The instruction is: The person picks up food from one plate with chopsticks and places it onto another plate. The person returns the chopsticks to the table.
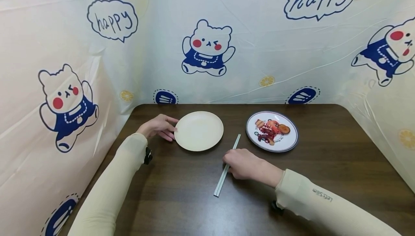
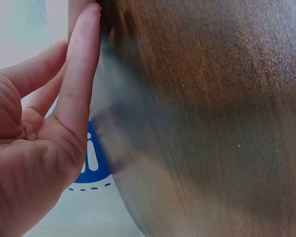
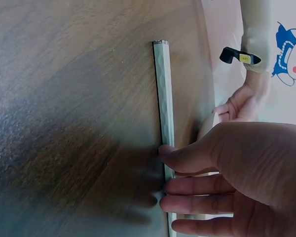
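At the left rim of a plain cream plate (image 1: 199, 131) is my left hand (image 1: 160, 126), its thumb and fingers pinching the edge. In the left wrist view, the fingers (image 2: 79, 64) reach up to that rim beside the table surface. My right hand (image 1: 243, 164) grips a pair of pale green chopsticks (image 1: 221, 182) around their middle. They slant from near the plates toward the front of the table. In the right wrist view, the thumb and fingertips (image 3: 175, 157) lie along the chopsticks (image 3: 164, 89), close over the tabletop.
Right of the cream plate is a white plate (image 1: 289, 143) with a dark rim and a colourful food picture. Everything is on a dark brown wooden table (image 1: 181, 196) with rounded back corners. A sheet (image 1: 253, 59) printed with cartoon bears hangs around its back and sides.
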`<action>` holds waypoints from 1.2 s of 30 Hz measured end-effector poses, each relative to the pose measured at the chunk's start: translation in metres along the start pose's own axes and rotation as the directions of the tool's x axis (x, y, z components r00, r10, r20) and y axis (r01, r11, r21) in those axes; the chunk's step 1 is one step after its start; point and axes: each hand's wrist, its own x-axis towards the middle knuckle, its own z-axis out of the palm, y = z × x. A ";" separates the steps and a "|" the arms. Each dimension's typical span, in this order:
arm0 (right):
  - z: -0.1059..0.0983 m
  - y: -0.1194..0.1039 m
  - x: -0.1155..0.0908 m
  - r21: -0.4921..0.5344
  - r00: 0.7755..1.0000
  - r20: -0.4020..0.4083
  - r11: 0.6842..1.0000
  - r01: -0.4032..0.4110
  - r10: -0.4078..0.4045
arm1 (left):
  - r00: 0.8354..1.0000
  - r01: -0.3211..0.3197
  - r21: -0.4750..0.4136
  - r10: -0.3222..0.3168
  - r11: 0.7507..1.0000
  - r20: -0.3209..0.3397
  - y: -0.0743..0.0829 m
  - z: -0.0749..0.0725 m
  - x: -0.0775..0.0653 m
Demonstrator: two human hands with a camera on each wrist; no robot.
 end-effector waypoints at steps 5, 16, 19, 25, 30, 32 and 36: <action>0.000 -0.002 0.002 -0.019 1.000 -0.004 1.000 0.000 0.000 | 1.000 -0.001 -0.004 0.001 1.000 -0.004 0.000 -0.001 0.002; -0.002 -0.003 0.003 0.012 1.000 0.025 1.000 -0.005 0.004 | 1.000 0.013 -0.009 -0.013 1.000 -0.019 0.000 0.001 0.002; -0.002 -0.004 0.004 0.001 1.000 0.021 1.000 -0.002 0.001 | 1.000 0.010 -0.008 -0.010 1.000 -0.022 0.000 0.001 0.002; -0.003 -0.005 0.004 -0.026 1.000 0.021 1.000 -0.003 0.003 | 1.000 0.008 -0.008 -0.008 1.000 -0.020 0.000 0.000 0.002; -0.004 -0.009 0.006 -0.116 0.999 0.044 0.993 0.033 -0.028 | 1.000 0.001 -0.004 -0.002 1.000 -0.017 0.000 0.000 0.001; -0.004 -0.012 0.007 -0.182 0.997 0.061 0.981 0.063 -0.053 | 1.000 0.003 -0.004 -0.003 1.000 -0.022 0.000 0.000 0.002; -0.001 -0.019 0.009 -0.309 0.991 0.098 0.943 0.121 -0.096 | 1.000 0.007 0.002 -0.007 1.000 -0.025 -0.001 0.001 0.002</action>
